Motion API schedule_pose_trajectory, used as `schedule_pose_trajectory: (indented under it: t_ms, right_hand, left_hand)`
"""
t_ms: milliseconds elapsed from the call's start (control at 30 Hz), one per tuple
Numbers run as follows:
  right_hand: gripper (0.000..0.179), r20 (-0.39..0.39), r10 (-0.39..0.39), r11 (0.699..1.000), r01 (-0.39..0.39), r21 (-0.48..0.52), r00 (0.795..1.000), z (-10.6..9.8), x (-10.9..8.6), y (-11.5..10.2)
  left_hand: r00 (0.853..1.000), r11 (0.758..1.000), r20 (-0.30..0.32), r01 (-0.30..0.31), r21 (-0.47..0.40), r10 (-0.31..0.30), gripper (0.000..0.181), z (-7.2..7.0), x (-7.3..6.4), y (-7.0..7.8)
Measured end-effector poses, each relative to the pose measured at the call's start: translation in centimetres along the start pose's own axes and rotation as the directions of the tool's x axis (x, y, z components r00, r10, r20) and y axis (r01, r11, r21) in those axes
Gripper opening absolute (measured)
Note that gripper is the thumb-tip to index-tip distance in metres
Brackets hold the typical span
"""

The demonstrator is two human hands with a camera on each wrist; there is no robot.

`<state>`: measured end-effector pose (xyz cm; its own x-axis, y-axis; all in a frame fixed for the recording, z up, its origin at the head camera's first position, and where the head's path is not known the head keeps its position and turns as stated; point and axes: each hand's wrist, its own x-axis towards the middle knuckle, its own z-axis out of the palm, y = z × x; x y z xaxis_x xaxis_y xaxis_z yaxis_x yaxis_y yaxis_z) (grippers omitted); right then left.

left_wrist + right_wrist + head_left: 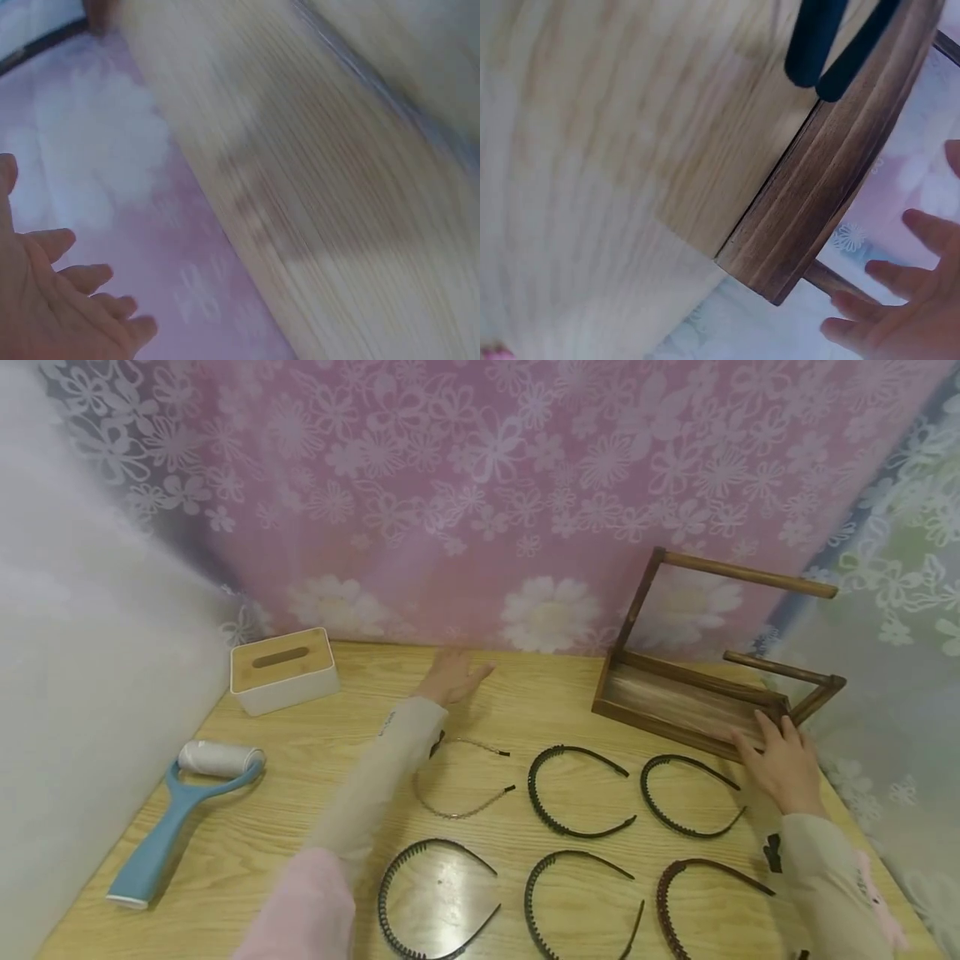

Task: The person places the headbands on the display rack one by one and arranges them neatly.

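Note:
In the head view a brown wooden rack (667,724) with a shallow tray and raised bars stands at the back right of the table. My right hand (783,764) is at its near right corner, fingers spread and fairly straight, overlapping the tray's rim. The right wrist view shows the rack's edge (810,195) beside these fingers. Toward the table's back edge, my left hand (450,677) reaches out with extended fingers and holds nothing. Several headbands lie in rows in front: a thin beaded one (450,816) by the left sleeve, black toothed ones (592,835) and a brown one (663,902).
A white tissue box (288,693) with a wooden lid sits at the back left. Closer to me lies a lint roller (153,852) with a blue handle. Floral curtains (480,485) hang behind the wood-grain table (300,802). Small dark clips hang near the right sleeve (832,877).

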<state>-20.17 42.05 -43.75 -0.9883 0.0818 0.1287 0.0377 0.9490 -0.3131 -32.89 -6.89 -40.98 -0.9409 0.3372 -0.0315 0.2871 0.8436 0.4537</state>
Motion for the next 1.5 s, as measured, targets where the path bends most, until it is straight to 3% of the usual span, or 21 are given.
schedule_pose_trajectory:
  t_ms: [167,400,500,667,767,900,1000,1100,1300,1500]
  right_hand:
    - [0.080,0.006,0.072,0.992,-0.073,0.101,0.997,-0.1,-0.5,0.5]
    - [0.083,0.059,0.208,0.960,-0.215,0.177,0.976,0.0,-1.0,1.0]
    - [0.082,0.081,0.242,0.941,-0.254,0.222,0.967,0.0,-1.1,1.1]
    - [0.078,0.080,0.264,0.915,-0.276,0.295,0.961,0.1,-1.6,1.4]
    - [0.076,0.058,0.270,0.909,-0.275,0.314,0.961,0.1,-2.0,1.9]
    - [0.081,0.086,0.273,0.909,-0.287,0.303,0.958,-0.1,-2.2,2.2]
    - [0.085,0.143,0.261,0.910,-0.293,0.294,0.955,-0.3,-2.1,2.2]
    - [0.083,0.155,0.215,0.926,-0.252,0.282,0.964,-0.3,-1.8,2.2]
    - [0.074,0.157,0.143,0.942,-0.182,0.280,0.977,0.0,-1.4,1.8]
    - [0.057,0.144,0.056,0.953,-0.096,0.289,0.988,0.2,-0.8,1.1]
  left_hand:
    - [0.992,0.975,0.103,-0.047,-0.218,0.071,0.061,2.0,1.6,4.6]
    - [0.967,0.913,0.219,-0.026,-0.408,0.126,0.054,5.7,2.3,9.6]
    - [0.957,0.886,0.251,-0.013,-0.463,0.145,0.057,7.4,2.8,11.4]
    - [0.944,0.831,0.304,0.066,-0.552,0.127,0.069,9.9,3.4,13.8]
    - [0.944,0.820,0.313,0.095,-0.565,0.106,0.071,10.7,3.3,14.9]
    - [0.946,0.809,0.308,0.104,-0.578,0.098,0.070,11.0,3.1,15.2]
    - [0.946,0.805,0.306,0.100,-0.586,0.106,0.070,11.1,3.1,14.7]
    - [0.949,0.809,0.294,0.087,-0.581,0.109,0.069,11.0,3.1,14.0]
    - [0.966,0.806,0.247,0.082,-0.587,0.082,0.066,10.1,3.2,12.2]
    - [0.989,0.801,0.149,0.076,-0.594,0.017,0.058,9.7,3.8,10.0]
